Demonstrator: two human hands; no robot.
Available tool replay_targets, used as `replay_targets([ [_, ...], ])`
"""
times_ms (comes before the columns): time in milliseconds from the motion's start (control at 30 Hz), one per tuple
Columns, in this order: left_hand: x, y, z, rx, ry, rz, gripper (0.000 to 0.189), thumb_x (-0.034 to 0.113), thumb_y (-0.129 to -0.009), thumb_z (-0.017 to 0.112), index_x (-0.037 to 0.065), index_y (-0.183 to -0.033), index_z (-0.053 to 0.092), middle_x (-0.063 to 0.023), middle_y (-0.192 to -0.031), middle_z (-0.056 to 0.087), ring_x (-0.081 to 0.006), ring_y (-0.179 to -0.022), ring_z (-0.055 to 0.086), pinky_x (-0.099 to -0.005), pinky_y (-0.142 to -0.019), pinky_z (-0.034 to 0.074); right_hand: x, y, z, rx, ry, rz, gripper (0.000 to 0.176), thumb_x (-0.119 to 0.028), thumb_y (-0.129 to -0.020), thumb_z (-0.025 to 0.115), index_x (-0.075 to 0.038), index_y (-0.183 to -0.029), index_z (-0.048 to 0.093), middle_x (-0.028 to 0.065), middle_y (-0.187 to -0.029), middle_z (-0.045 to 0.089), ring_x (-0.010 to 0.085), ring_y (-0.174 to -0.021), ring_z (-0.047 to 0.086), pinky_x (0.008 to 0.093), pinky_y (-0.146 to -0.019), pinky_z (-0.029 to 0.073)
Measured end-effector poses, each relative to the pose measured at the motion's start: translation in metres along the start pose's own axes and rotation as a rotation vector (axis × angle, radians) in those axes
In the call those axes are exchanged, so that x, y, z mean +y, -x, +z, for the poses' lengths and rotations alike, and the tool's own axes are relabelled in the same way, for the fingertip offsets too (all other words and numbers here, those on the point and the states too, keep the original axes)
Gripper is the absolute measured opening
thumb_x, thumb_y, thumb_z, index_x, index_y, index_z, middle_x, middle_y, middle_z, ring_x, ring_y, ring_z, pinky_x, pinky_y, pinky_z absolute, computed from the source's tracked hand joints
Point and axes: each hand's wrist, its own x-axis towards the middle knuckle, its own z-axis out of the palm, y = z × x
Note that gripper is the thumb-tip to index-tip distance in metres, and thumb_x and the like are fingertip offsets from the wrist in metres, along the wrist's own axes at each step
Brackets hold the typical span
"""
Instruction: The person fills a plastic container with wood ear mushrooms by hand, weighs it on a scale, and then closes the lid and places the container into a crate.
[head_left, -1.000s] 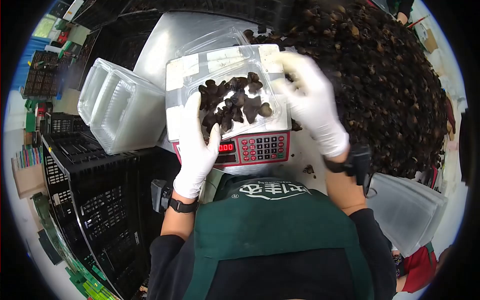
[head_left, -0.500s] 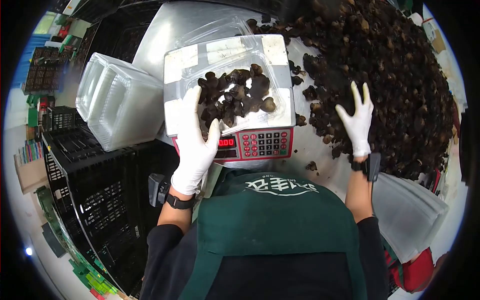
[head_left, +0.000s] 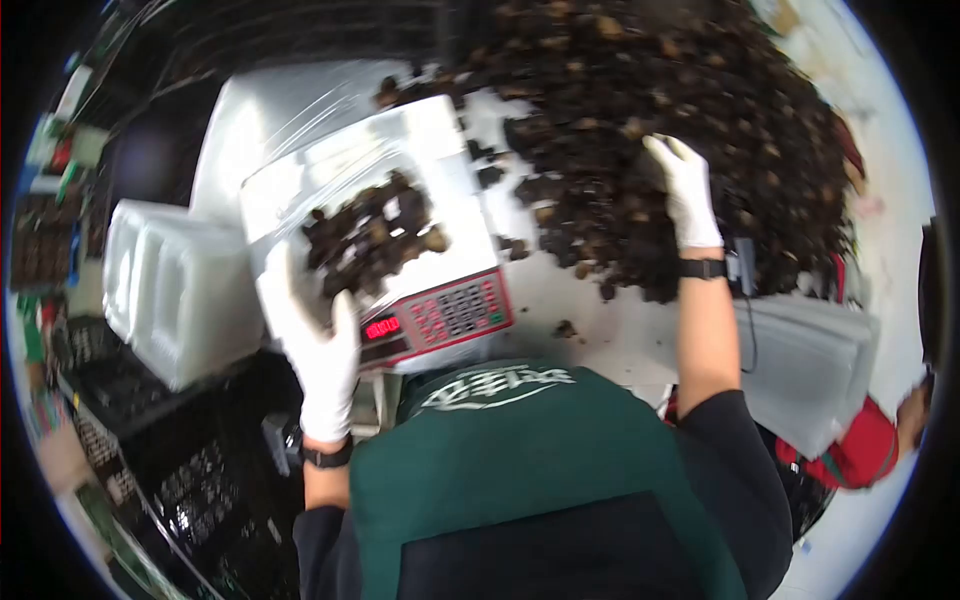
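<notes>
My left hand (head_left: 315,350), in a white glove, is at the near left corner of a clear plastic tray of dark fungus pieces (head_left: 375,230). Its thumb and fingers are apart, and the fingers touch the tray's side. Under the tray is a white-topped scale (head_left: 455,215) with a red keypad front and lit red digits. My right hand (head_left: 690,195), also gloved, is over the big heap of dark fungus (head_left: 600,190) on the right. Its fingers are bent together at the heap, and whatever lies between the fingertips is too small and blurred to make out.
Stacked clear trays (head_left: 180,290) stand left of the scale, above black crates (head_left: 200,460). More clear plastic containers (head_left: 800,360) lie at the right, near a person's red sleeve (head_left: 865,445). Loose fungus bits (head_left: 565,330) lie on the metal table.
The camera view has turned and shifted, moving the scale left and tilting it in the picture. My right hand has reached farther into the heap, and its spread fingers have drawn together.
</notes>
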Motion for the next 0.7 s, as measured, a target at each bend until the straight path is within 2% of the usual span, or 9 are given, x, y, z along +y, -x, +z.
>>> replay_targets([
  [67,-0.009,0.002,-0.003,-0.019,-0.129,-0.007,0.076,-0.009,-0.085,0.056,0.004,-0.154,0.027,-0.0128,-0.156,0.030,-0.0305,-0.147,0.028,-0.0489,-0.122,0.022,-0.026,0.009,0.009,-0.031,-0.374,0.148,0.020,-0.023,-0.087,0.075,-0.007,-0.100,0.072,-0.0048,-0.083,0.065,0.0048,-0.075,0.058,0.0219,-0.068,0.045],
  [100,-0.007,0.001,-0.002,-0.033,-0.097,-0.032,0.076,-0.008,-0.085,0.056,0.005,-0.154,0.027,-0.0127,-0.156,0.030,-0.0319,-0.147,0.027,-0.0510,-0.122,0.022,-0.030,0.011,0.010,-0.029,-0.442,0.216,0.016,-0.025,-0.086,0.077,-0.016,-0.098,0.072,-0.0103,-0.085,0.066,0.0020,-0.077,0.058,0.0237,-0.064,0.041],
  [233,-0.003,-0.002,-0.003,-0.045,-0.176,0.011,0.074,-0.005,-0.084,0.058,0.005,-0.153,0.032,-0.0139,-0.154,0.034,-0.0316,-0.144,0.033,-0.0502,-0.120,0.026,-0.052,0.010,0.030,-0.239,-0.654,0.271,0.009,-0.020,-0.087,0.075,-0.017,-0.095,0.071,-0.0059,-0.092,0.071,0.0075,-0.085,0.065,0.0234,-0.068,0.048],
  [333,0.015,-0.005,-0.004,-0.041,-0.232,0.063,0.074,-0.001,-0.082,0.061,0.003,-0.151,0.035,-0.0171,-0.150,0.041,-0.0321,-0.140,0.038,-0.0455,-0.119,0.028,-0.059,0.002,0.063,-0.340,-0.773,0.254,0.011,-0.016,-0.088,0.074,-0.011,-0.097,0.072,-0.0015,-0.095,0.072,0.0109,-0.087,0.068,0.0270,-0.076,0.054],
  [433,0.009,-0.010,-0.010,-0.013,-0.154,0.038,0.069,-0.002,-0.086,0.059,0.002,-0.151,0.036,-0.0171,-0.152,0.041,-0.0312,-0.143,0.037,-0.0426,-0.119,0.027,-0.096,0.020,0.103,-0.482,-0.756,0.141,0.017,-0.018,-0.090,0.071,-0.007,-0.104,0.070,0.0007,-0.090,0.070,0.0100,-0.079,0.065,0.0244,-0.071,0.051],
  [500,0.012,-0.018,-0.014,0.045,-0.122,0.052,0.071,-0.001,-0.084,0.064,0.001,-0.150,0.036,-0.0195,-0.148,0.043,-0.0330,-0.139,0.040,-0.0427,-0.117,0.029,-0.131,0.042,0.134,-0.576,-0.700,0.052,0.019,-0.023,-0.090,0.071,-0.008,-0.103,0.068,-0.0017,-0.080,0.067,0.0042,-0.061,0.060,0.0206,-0.051,0.044],
  [533,0.018,-0.021,-0.019,0.047,-0.101,0.040,0.070,-0.001,-0.086,0.063,0.002,-0.150,0.035,-0.0181,-0.150,0.043,-0.0320,-0.141,0.039,-0.0424,-0.118,0.028,-0.148,0.052,0.144,-0.683,-0.660,0.054,0.027,-0.021,-0.091,0.068,-0.004,-0.112,0.068,0.0003,-0.088,0.069,0.0052,-0.063,0.061,0.0212,-0.055,0.048],
  [667,0.016,-0.035,-0.024,0.136,0.063,0.173,0.075,-0.004,-0.080,0.055,0.002,-0.151,0.034,-0.0179,-0.153,0.041,-0.0331,-0.141,0.039,-0.0431,-0.119,0.028,-0.166,0.079,0.196,-0.851,-0.328,-0.202,0.023,-0.021,-0.090,0.067,-0.001,-0.101,0.071,0.0028,-0.076,0.068,0.0070,-0.070,0.060,0.0242,-0.065,0.051],
  [700,0.019,-0.036,-0.023,0.134,0.118,0.169,0.077,-0.003,-0.078,0.055,0.002,-0.152,0.034,-0.0195,-0.152,0.041,-0.0349,-0.141,0.039,-0.0435,-0.119,0.027,-0.166,0.079,0.208,-0.837,-0.173,-0.589,0.024,-0.020,-0.087,0.069,-0.003,-0.103,0.071,0.0071,-0.082,0.069,0.0131,-0.078,0.064,0.0297,-0.073,0.052],
])
